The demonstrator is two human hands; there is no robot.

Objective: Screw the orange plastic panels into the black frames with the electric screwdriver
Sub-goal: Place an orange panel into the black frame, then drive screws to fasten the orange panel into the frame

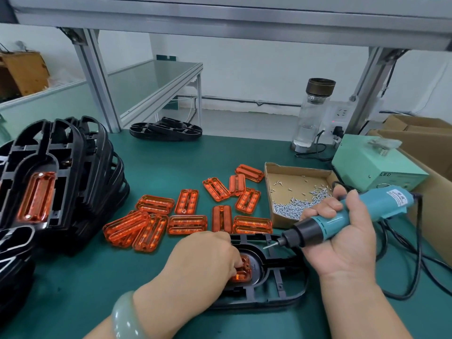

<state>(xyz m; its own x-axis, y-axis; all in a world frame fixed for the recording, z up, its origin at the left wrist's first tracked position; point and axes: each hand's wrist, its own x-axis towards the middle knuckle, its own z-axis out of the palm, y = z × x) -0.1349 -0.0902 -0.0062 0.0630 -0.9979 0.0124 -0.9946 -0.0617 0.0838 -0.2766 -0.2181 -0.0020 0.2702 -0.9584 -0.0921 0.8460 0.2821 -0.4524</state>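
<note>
Beneath our left hand (pixel 208 260), whose curled fingers grip it, a translucent orange plastic panel (pixel 245 268) sits in the rounded recess of a flat black plastic frame (pixel 278 280) lying on the green bench mat (pixel 97 277). Just right of that grip, our right hand (pixel 342 238) is clenched round a teal corded electric screwdriver (pixel 359 214), its bit slanting down towards the left fingers with a small silver screw (pixel 268 246) on the tip. Beyond both grips lie loose orange ribbed panels (pixel 188 223), an open cardboard tray of screws (pixel 293 192) behind the right knuckles, and a stack of black frames (pixel 49 182) far left
</note>
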